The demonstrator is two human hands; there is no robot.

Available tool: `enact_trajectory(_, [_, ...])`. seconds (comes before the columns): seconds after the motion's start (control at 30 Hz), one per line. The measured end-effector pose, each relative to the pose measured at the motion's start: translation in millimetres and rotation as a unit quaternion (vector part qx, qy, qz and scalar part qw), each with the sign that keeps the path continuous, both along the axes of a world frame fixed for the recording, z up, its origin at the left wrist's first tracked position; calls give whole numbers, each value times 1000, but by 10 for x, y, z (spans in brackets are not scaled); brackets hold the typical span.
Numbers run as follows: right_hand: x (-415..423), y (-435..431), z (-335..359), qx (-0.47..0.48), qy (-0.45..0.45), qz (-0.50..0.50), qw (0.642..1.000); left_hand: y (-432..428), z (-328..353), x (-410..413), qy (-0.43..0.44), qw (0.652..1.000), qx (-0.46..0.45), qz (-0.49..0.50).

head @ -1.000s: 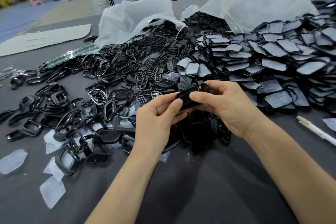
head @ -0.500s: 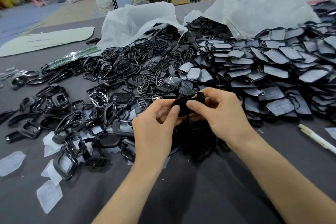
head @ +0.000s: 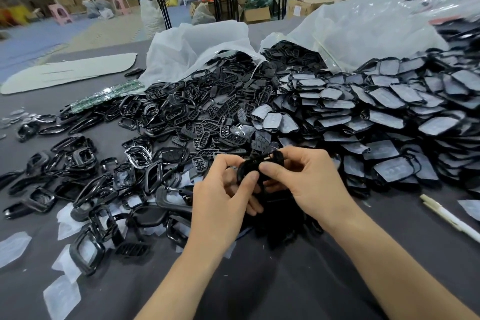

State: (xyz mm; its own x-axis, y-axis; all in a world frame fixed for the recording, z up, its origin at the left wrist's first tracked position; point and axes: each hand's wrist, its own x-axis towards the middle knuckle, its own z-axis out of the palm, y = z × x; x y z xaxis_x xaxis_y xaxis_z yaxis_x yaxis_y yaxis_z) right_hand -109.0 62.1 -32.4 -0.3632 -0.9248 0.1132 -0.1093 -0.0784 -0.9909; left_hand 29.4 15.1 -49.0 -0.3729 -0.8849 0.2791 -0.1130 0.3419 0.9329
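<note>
Both hands meet over the middle of a dark grey table point(head: 298, 280). My left hand point(head: 220, 202) and my right hand point(head: 306, 184) together pinch a small black plastic key-fob part point(head: 253, 165) between thumbs and fingertips, a little above the table. The part is mostly hidden by my fingers. A low heap of black parts point(head: 280, 221) lies right under my hands.
Black frames point(head: 85, 189) are strewn on the left, with clear film scraps point(head: 61, 296) near the front. Button pads point(head: 207, 122) pile in the middle, film-covered shells point(head: 389, 117) on the right. White plastic bags point(head: 197, 47) stand behind. A white pen point(head: 452, 218) lies at right.
The view has tipped upward, showing more of the room behind. My hands have stayed together on the black part, with my left thumb now pressing on its near side.
</note>
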Motion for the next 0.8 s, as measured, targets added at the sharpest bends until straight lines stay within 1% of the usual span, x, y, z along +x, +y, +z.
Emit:
enact_trajectory(0.07, [-9,-4,1,2,13,1,1000,-1,5,-2,-1,1000,12,1])
enact_trajectory(0.2, [-18,16,23,15,99,-11,995,9,17,15,-2,1000,25,1])
enact_trajectory(0.33, [24,33,58,0,110,-28,994,61,13,-6,20,1000,20,12])
enact_trajectory(0.4, [40,29,55,-4,86,-32,996,74,3,-17,22,999,12,22])
enact_trajectory(0.57, [56,38,13,11,46,-52,998,70,-14,3,-54,994,-84,45])
enact_trajectory(0.63, [64,38,31,2,42,-51,998,58,-4,7,-57,992,-103,51])
enact_trajectory(0.67, [65,32,32,-6,49,-51,997,49,-5,9,-59,991,-110,54])
enact_trajectory(0.73, [65,15,14,-19,92,-55,994,45,-6,9,-74,987,-127,59])
enact_trajectory(0.8, [54,9,9,-24,113,-61,991,41,31,38,-112,969,-204,78])
